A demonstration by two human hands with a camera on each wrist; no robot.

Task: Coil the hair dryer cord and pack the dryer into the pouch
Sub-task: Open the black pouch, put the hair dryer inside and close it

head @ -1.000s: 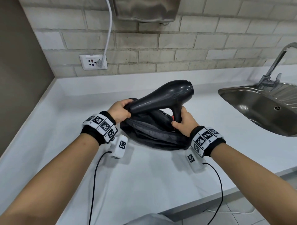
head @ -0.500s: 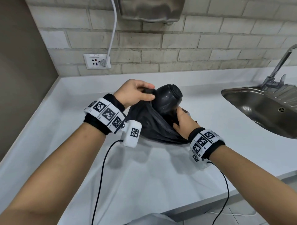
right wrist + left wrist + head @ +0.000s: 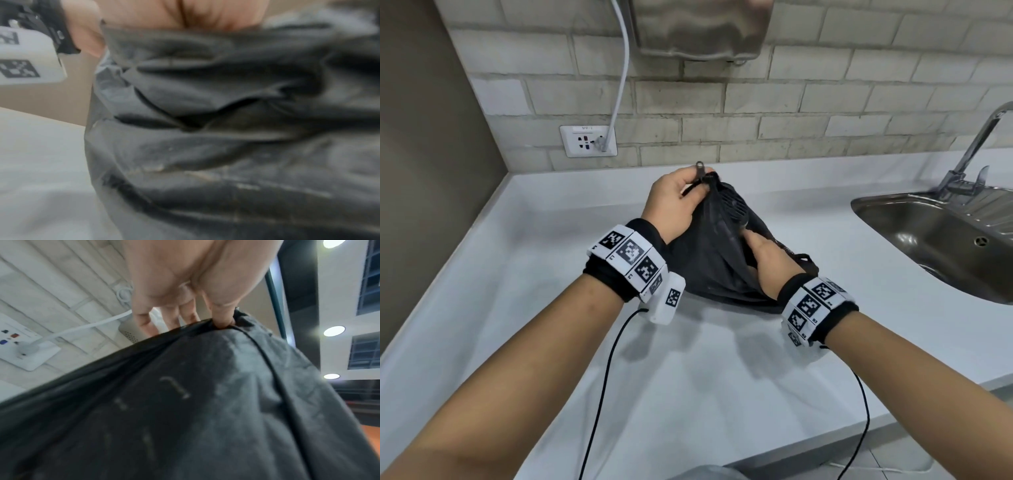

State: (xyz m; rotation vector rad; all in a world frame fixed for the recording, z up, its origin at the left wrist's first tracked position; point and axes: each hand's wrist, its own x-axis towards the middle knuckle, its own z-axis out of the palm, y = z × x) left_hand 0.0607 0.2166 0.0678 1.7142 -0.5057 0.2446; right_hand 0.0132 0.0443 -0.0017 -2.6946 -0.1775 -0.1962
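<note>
A black fabric pouch (image 3: pixel 709 263) stands on the white counter (image 3: pixel 688 377), pulled up at its far end. Inside its mouth shows the black hair dryer (image 3: pixel 734 209), only its rear grille visible; the cord is hidden. My left hand (image 3: pixel 678 202) pinches the pouch's raised top edge by the zipper pull (image 3: pixel 699 168); in the left wrist view the thumb (image 3: pixel 223 318) presses into the pouch fabric (image 3: pixel 185 402). My right hand (image 3: pixel 767 260) grips the pouch's near edge, fingers tucked into the opening. The right wrist view is filled by blurred pouch cloth (image 3: pixel 226 129).
A steel sink (image 3: pixel 941 240) with a tap (image 3: pixel 983 150) lies at the right. On the brick wall hang a metal dispenser (image 3: pixel 702 27) and a socket (image 3: pixel 588 140) with a white cable (image 3: pixel 619 85) plugged in. Thin black wrist-camera wires (image 3: pixel 602 387) trail over the counter's front.
The dryer has gone from lying across the pouch to sitting down inside it. My left hand lifted the pouch's top edge up over the dryer; my right hand stayed at the near edge.
</note>
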